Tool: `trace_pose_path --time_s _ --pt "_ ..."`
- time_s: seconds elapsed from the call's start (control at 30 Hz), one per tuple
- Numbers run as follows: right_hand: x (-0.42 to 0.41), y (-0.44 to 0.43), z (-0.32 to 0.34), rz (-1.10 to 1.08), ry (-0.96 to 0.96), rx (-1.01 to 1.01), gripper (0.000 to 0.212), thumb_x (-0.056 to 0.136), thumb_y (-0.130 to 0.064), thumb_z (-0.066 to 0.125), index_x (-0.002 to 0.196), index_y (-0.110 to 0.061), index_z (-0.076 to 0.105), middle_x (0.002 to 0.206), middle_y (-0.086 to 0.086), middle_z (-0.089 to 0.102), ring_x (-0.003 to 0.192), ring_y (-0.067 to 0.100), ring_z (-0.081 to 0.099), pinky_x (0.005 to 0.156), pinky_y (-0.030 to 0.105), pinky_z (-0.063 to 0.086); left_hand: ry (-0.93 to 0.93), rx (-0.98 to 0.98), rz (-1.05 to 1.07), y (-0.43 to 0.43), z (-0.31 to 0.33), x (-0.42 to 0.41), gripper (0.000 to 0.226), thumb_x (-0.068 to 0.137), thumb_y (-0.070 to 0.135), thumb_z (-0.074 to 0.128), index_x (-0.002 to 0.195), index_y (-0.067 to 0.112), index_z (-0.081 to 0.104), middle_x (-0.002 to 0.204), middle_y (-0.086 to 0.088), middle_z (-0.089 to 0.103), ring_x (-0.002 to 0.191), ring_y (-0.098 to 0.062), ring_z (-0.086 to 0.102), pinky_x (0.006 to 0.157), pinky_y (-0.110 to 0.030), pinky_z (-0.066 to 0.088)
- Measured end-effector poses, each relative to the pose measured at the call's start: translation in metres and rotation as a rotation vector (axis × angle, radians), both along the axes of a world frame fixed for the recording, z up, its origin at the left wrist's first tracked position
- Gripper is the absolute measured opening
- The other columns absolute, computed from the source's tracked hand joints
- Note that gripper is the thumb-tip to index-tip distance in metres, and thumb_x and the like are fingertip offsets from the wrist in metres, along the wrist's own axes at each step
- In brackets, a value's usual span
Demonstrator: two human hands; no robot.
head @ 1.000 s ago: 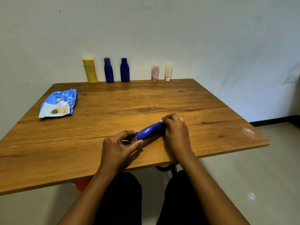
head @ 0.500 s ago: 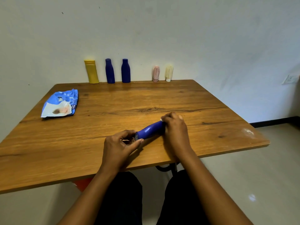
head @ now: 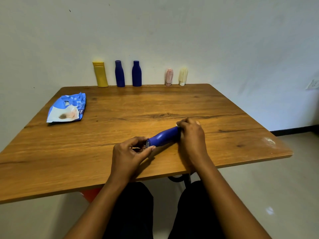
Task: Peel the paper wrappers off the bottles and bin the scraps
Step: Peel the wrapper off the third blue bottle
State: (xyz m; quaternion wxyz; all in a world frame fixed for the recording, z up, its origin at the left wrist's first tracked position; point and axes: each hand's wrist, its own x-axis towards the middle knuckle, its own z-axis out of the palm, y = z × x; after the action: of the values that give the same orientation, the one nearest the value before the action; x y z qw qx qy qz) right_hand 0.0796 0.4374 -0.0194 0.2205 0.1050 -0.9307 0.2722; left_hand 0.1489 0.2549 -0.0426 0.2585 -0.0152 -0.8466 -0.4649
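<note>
A blue bottle (head: 164, 136) lies on its side on the wooden table (head: 120, 118), cap end toward me on the left. My left hand (head: 128, 152) pinches the cap end between thumb and fingers. My right hand (head: 191, 137) grips the bottle's far end, and a small white scrap shows at its fingertips. Against the wall at the back stand a yellow bottle (head: 100, 74), two more blue bottles (head: 119, 73) (head: 136, 73), a small pink bottle (head: 169, 77) and a small cream bottle (head: 183, 76).
A blue and white plastic packet (head: 67, 108) lies flat at the table's left side. Something orange (head: 89, 194) shows under the table's front edge. My legs are under the table; bare floor lies to the right.
Both hands keep their hold on the blue bottle in much the same place. Only the view has shifted slightly.
</note>
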Motion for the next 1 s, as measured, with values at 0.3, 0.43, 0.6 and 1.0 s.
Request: trace_pose_path --time_s 0.3,0.43,0.6,1.0 --pt "0.043 -0.038 -0.006 0.264 0.096 0.151 0.044 0.081 -0.007 0.067 0.124 -0.011 0.059 0.122 0.004 0.054 0.105 0.020 0.048 0.080 0.025 0.045 0.002 -0.002 -0.009 -0.001 -0.002 -0.002 0.035 0.069 0.017 0.083 0.102 0.019 0.073 0.088 0.012 0.071 0.080 0.005 0.066 0.071 -0.010 0.051" --pt "-0.006 0.004 -0.002 0.006 0.005 0.031 0.029 0.091 -0.006 0.054 0.118 -0.011 0.062 0.115 0.003 0.057 0.108 0.016 0.048 0.088 0.024 0.043 -0.003 0.005 -0.011 -0.001 -0.001 -0.001 0.041 0.070 0.020 0.083 0.108 0.017 0.071 0.093 0.009 0.071 0.085 0.003 0.065 0.076 -0.012 0.053" --pt "-0.001 -0.001 0.002 0.038 -0.028 0.024 0.031 0.091 -0.005 0.053 0.121 -0.012 0.061 0.117 0.002 0.056 0.112 0.017 0.047 0.090 0.021 0.039 -0.014 0.050 -0.008 -0.001 0.001 0.000 0.040 0.070 0.017 0.082 0.108 0.016 0.071 0.093 0.008 0.071 0.083 0.002 0.066 0.075 -0.013 0.053" --pt "0.011 -0.008 0.004 0.068 0.006 0.119 0.030 0.091 -0.010 0.056 0.120 -0.013 0.062 0.116 0.001 0.056 0.109 0.016 0.047 0.082 0.018 0.036 -0.031 0.032 -0.023 -0.001 -0.001 -0.002 0.042 0.069 0.018 0.083 0.109 0.019 0.070 0.093 0.013 0.069 0.085 0.006 0.064 0.077 -0.011 0.052"
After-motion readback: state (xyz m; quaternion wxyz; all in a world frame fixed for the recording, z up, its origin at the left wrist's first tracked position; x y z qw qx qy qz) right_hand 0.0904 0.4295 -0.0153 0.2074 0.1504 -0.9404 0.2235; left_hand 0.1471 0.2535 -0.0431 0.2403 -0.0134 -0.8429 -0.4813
